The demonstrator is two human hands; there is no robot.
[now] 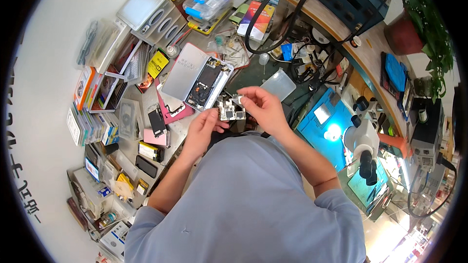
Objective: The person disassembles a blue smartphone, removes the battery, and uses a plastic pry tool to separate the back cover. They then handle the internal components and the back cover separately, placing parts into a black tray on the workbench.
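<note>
The left hand [201, 129] and right hand [264, 110], fingers [250, 106] pinching a circuit board [231, 111] near an opened phone [210, 82], seemingly inspected it, any next move likely needing steadiness

The left hand [206, 125] and right hand [263, 106] partly cover the circuit board [229, 110], whose components [239, 115] are too small to tell. Glare hides a patch of the blue mat [312, 129] on the right side of the workbench [181, 128]. The view's lower edge crops the shirt [248, 190], its upper edge the dark blue instrument [340, 1].
</note>
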